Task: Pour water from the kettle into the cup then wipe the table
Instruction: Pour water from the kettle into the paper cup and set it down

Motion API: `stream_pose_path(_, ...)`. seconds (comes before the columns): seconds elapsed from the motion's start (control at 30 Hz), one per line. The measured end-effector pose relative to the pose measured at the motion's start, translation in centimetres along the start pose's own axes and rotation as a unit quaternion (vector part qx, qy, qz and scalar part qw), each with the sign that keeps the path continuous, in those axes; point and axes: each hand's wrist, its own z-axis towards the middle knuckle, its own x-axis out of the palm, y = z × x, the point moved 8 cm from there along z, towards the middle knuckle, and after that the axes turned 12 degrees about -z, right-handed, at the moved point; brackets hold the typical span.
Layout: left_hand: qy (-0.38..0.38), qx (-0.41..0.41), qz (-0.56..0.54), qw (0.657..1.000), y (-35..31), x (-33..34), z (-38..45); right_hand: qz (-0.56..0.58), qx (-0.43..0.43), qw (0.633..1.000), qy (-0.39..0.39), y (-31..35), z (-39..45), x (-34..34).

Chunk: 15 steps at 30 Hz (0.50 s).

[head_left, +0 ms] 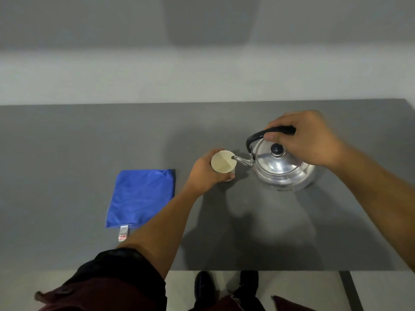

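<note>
A shiny metal kettle (281, 169) with a black knob and black handle stands at the right of the grey table (67, 142). My right hand (307, 140) is closed around the handle from above. The spout tip reaches over the rim of a cream paper cup (222, 163). My left hand (204, 173) wraps around the cup's left side and holds it upright on the table. No stream of water shows at the spout. A folded blue cloth (141, 197) with a white tag lies flat to the left, apart from both hands.
The table's far edge runs along a pale wall. Its near edge is just above my shoes (203, 286) and the light floor. The table's right corner lies at the far right of the frame.
</note>
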Motion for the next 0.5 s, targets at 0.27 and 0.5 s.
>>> stream_pose_path(0.27,0.007,0.026,0.039,0.999,0.1,0.2,0.1,-0.036,-0.032,0.999,0.019,1.4,0.7,-0.3)
stream_pose_path(0.5,0.016,0.038,0.043,0.998,0.2,0.6,0.2,-0.088,-0.057,0.993,0.050,2.5,1.1,-0.4)
